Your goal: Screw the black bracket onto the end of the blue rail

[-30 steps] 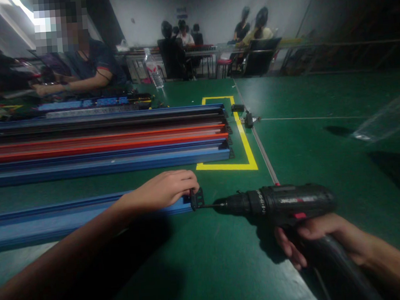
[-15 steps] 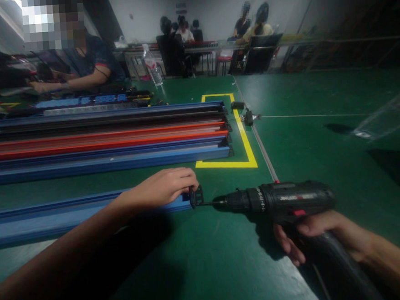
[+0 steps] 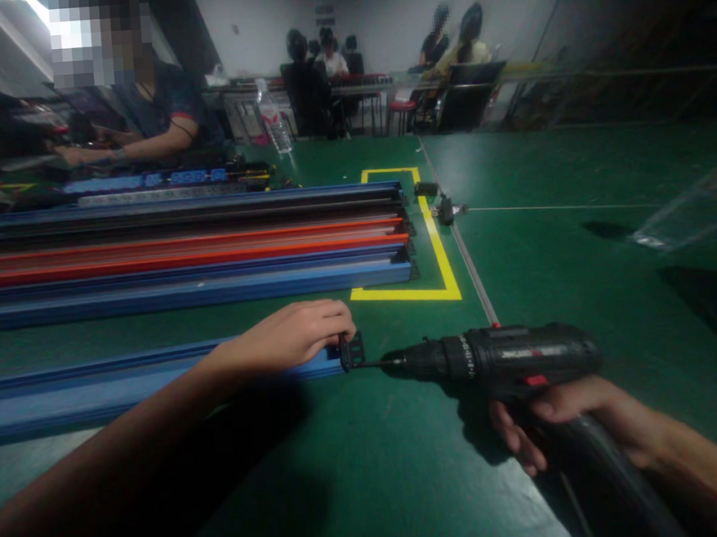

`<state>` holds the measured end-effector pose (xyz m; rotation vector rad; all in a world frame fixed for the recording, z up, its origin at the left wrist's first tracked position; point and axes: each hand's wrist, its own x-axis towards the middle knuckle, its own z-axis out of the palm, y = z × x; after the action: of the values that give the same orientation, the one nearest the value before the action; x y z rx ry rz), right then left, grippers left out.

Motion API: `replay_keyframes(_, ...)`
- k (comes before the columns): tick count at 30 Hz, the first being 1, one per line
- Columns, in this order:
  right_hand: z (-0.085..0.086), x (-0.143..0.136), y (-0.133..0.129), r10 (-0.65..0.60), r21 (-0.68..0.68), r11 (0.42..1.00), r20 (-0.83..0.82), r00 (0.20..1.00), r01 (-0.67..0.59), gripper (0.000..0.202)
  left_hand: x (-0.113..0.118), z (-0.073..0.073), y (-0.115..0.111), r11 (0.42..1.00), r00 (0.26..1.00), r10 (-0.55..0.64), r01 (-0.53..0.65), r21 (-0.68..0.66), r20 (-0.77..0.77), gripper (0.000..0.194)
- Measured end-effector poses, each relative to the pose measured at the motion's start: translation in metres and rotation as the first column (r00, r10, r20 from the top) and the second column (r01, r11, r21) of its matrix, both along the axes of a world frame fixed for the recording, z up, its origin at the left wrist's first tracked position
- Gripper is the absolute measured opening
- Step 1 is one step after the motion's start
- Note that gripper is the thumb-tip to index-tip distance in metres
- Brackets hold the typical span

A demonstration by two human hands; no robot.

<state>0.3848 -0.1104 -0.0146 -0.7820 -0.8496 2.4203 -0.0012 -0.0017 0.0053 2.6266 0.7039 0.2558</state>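
Observation:
My left hand (image 3: 305, 331) pinches a black end bracket (image 3: 353, 352) against the right end of a blue rail (image 3: 97, 393), which lies along the near side of the green table. In my right hand (image 3: 565, 418) is a black cordless drill (image 3: 524, 353), gripped by its handle and pointing left. The drill's long thin bit (image 3: 371, 364) reaches the lower part of the bracket. My palm and fingers partly hide the rail's end.
Several blue, black and red rails (image 3: 186, 256) lie side by side beyond my left hand, ending inside yellow tape (image 3: 444, 262). A bottle (image 3: 273, 119) stands behind them; another clear bottle (image 3: 691, 204) is at right. A person (image 3: 164, 118) sits at upper left.

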Motion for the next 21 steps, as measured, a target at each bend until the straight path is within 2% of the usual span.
replay_keyframes(21,0.0010,-0.0012,-0.0001,-0.014,0.020,1.000,0.024,1.000,0.013,0.036,-0.0005,0.0004,-0.0001,1.000,0.999,-0.001,0.001,0.002,-0.047,0.021)
